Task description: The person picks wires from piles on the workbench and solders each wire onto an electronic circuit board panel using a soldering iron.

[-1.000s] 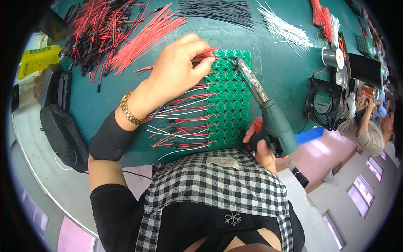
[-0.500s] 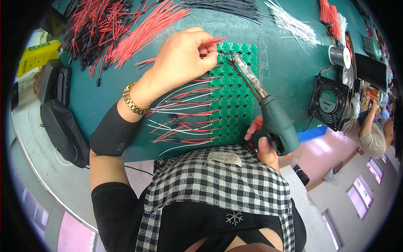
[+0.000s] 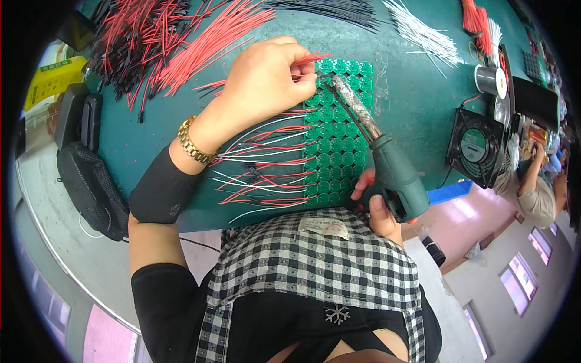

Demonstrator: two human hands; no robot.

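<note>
- Dark green, smooth work surface (image 3: pixel 417 115) spreads beneath both grips, its edges bent by the lens.
- Green circuit-board panel (image 3: pixel 336 147), a grid of small rounded boards, lies on it just right of the left hand's fingertips and ahead of the right hand.
- Left hand (image 3: pixel 264 75) is closed in a pinch on a few thin red wires (image 3: pixel 313 58) at the panel's upper left edge.
- Right hand (image 3: pixel 380 209) is wrapped around the handle of a soldering gun (image 3: pixel 396 175): dull green plastic body, scorched metal barrel. Its tip hangs near the left fingertips; whether it touches the panel, I cannot tell.
- Nearer the body than the left grip, red, white and dark leads (image 3: pixel 266 145) fan out leftward from the panel's edge.
- Well right of both grips, a white-flanged spool (image 3: pixel 490 80) carries silvery wound wire; nearer the body stands a square black fan (image 3: pixel 475 147) with a round hub.
- Left of the left forearm lies a black mesh pouch (image 3: pixel 91 187), contents hidden.
- Beyond the left hand lie straight, plastic-coated strands: a red bundle (image 3: pixel 209 45), a black bundle (image 3: pixel 330 9) and, farther right, a white bundle (image 3: pixel 422 35).
</note>
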